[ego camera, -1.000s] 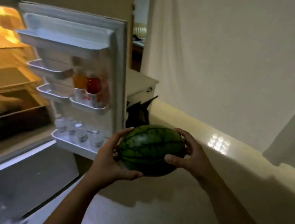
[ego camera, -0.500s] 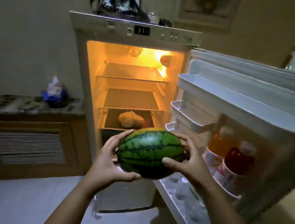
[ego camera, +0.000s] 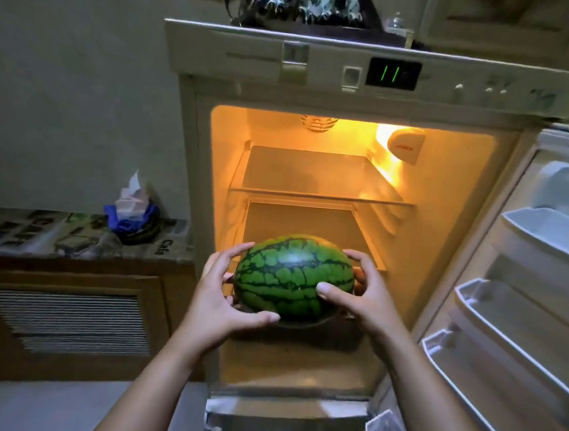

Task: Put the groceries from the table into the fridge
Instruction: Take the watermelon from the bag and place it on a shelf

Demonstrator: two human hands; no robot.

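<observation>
A small striped green watermelon (ego camera: 293,274) is held between both hands in front of the open fridge (ego camera: 323,67). My left hand (ego camera: 220,299) grips its left end from below, thumb under the fruit. My right hand (ego camera: 362,297) grips the right end, thumb on the front. The melon hangs level with the lower shelf opening, just at the fridge's front. Inside, the lit top shelf (ego camera: 313,183) and the middle shelf (ego camera: 310,224) are bare. What lies behind the melon is hidden.
The fridge door (ego camera: 546,272) stands open to the right with several white racks. A low wooden cabinet (ego camera: 61,316) with a patterned counter and a tissue bundle (ego camera: 132,209) stands left of the fridge. A bag (ego camera: 301,3) sits on top of the fridge.
The view swung from the wall and door to face the fridge interior and came closer. Both hands carried the watermelon forward, up to the lower shelf opening.
</observation>
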